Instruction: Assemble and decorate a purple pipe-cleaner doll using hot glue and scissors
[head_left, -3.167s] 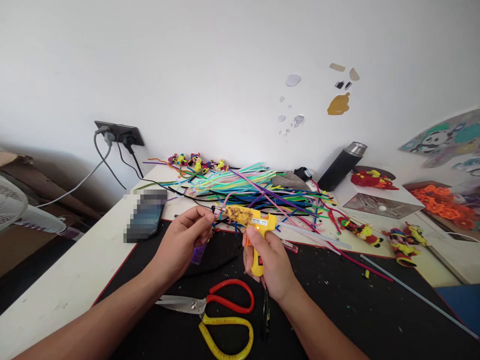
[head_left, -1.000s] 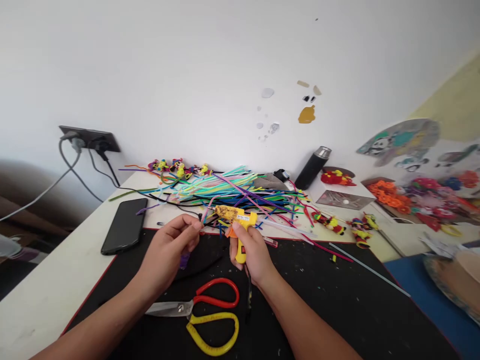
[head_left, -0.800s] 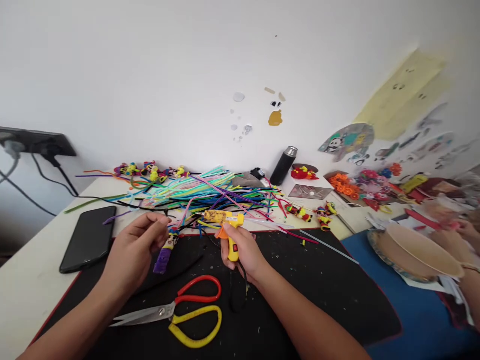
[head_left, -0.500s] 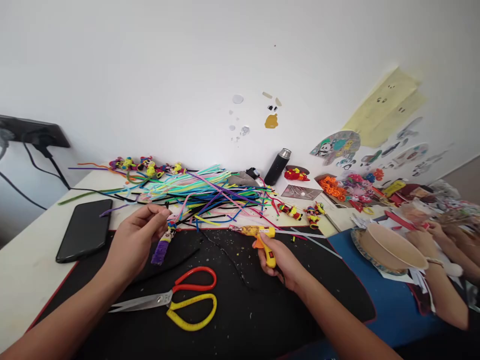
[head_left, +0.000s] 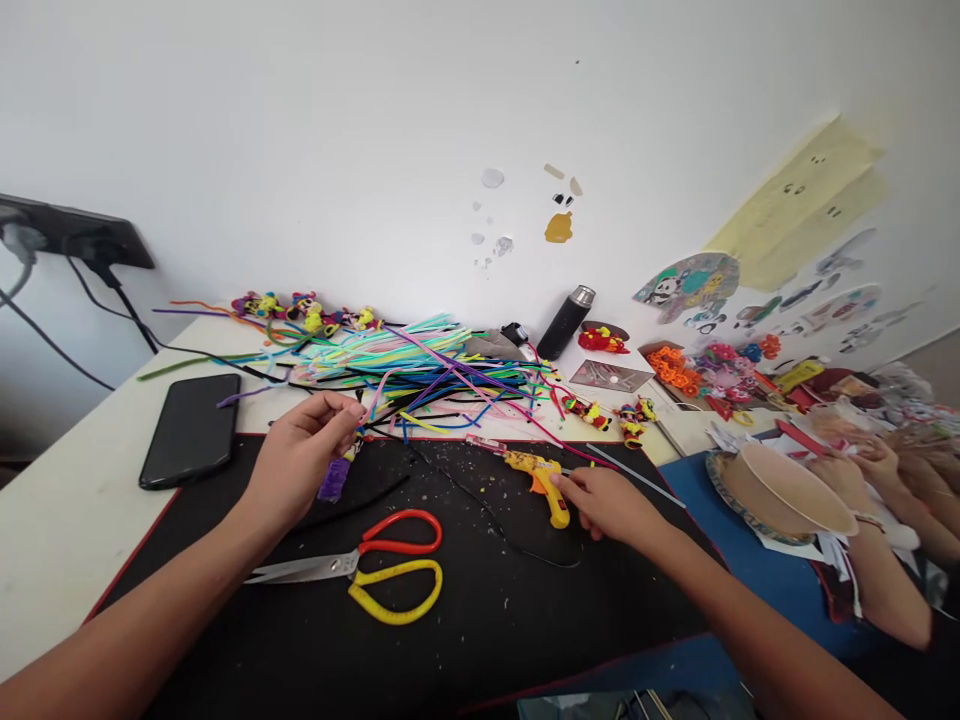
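My left hand [head_left: 307,455] is closed in a pinch above the black mat [head_left: 480,620]; whatever lies between its fingertips is too small to make out. Just under it, partly hidden, is a small doll with a fuzzy purple lower part [head_left: 333,482]. A yellow hot glue gun [head_left: 541,480] lies on the mat, its nozzle pointing left. Right behind its handle is my right hand [head_left: 604,503], fingers loosely bent and no longer wrapped around the grip. Scissors [head_left: 375,565] with one red and one yellow handle rest in front, blades toward the left.
A heap of coloured pipe cleaners [head_left: 427,365] spreads along the wall. A phone [head_left: 191,430] lies at left, a black flask [head_left: 566,322] stands at the back. Small finished dolls [head_left: 634,420] lie around. At right, another person's hands [head_left: 844,480] work beside a bowl [head_left: 795,490].
The glue gun, held in my right hand before, now rests on the mat, and that hand has loosened and drawn back rightward. My left hand keeps its pinch. The whole view has shifted slightly.
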